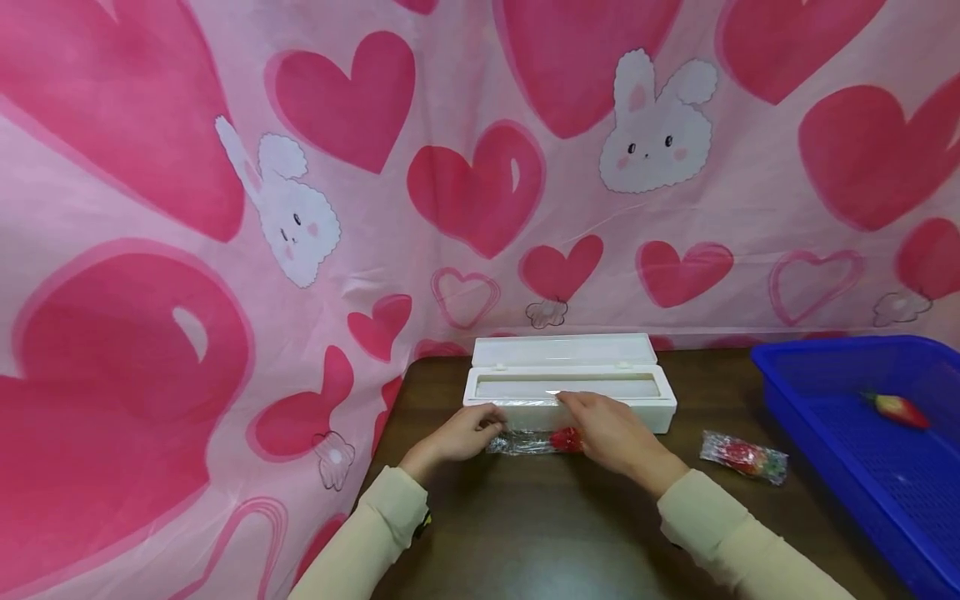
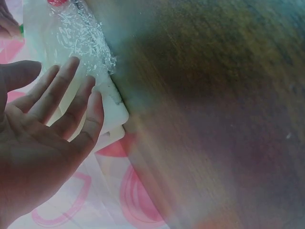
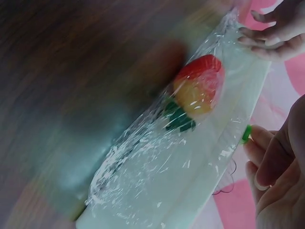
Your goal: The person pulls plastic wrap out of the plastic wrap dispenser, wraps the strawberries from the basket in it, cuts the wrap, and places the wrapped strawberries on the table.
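A white cling film dispenser (image 1: 645, 414) stands on the table with its lid raised. Clear cling film (image 3: 138, 157) drapes down its front, over a strawberry (image 3: 200, 86) with a red tip and green leaves. My right hand (image 1: 611, 425) is at the dispenser's front top edge, where its fingertips pinch a small green slider (image 3: 246, 134). Near the dispenser's left end is my left hand (image 1: 467, 432). Its fingers are spread and loosely bent in the left wrist view, close to the film; whether they touch it I cannot tell.
Right of the dispenser lies another strawberry wrapped in film (image 1: 744, 457). A blue basket (image 1: 817, 462) occupies the right side, with an unwrapped strawberry (image 1: 900, 410) inside. Behind the dark wooden table (image 1: 517, 533) hangs a pink cloth with hearts and rabbits (image 1: 480, 292).
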Motion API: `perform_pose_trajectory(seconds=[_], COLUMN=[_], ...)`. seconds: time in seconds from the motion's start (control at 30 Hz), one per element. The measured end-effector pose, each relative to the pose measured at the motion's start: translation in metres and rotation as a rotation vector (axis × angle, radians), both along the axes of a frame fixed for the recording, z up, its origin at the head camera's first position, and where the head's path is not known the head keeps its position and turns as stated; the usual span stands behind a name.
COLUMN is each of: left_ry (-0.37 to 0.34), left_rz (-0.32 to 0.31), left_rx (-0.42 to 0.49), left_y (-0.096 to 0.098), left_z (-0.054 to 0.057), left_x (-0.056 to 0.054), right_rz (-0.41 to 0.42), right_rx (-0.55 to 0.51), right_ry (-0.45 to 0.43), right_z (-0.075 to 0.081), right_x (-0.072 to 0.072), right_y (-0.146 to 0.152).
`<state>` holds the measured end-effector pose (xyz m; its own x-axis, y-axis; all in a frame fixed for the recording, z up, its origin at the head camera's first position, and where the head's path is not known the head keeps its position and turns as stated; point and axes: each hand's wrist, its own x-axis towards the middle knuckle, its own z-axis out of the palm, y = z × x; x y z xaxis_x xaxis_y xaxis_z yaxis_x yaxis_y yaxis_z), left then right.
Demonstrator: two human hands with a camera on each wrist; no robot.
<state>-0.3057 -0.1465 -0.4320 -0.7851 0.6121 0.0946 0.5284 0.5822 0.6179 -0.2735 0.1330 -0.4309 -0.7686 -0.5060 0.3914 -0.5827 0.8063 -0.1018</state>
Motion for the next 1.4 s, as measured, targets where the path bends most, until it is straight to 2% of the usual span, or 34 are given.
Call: perform_pose_trajectory(seconds=[0.17,0.47,0.83,1.03,1.23,1.4], left_ry=[-0.008,0.017,0.007,0.010,0.007,0.017], left_rz=[-0.013,0.011,0.009,0.008,0.001,-0.007], left_rx=[0.004,0.002,-0.015,-0.023,-0.025,-0.015], left_y=[0.002,-0.004,-0.003,-0.004,-0.004,-0.003], left_z=[0.000,0.001,0.000,-0.001,-0.002,-0.003], left_x=[0.000,-0.001,-0.001,-0.001,0.000,-0.001], right_rz=[0.002,-0.063,-0.077,-0.133,-0.137,-0.145], right_rx=[-0.007,-0.040,-0.061,-0.100,-0.082,-0.079], right_ry=[0.018,0.034,0.072,0.117,0.131,0.201], right_z=[-0.001,-0.005,-0.009,-0.016,-0.019,-0.017], right_x=[0.003,0.013,0.015,0.019,0.021,0.022], right_y=[0.020,0.068,0.086,0.101,0.112,0.120])
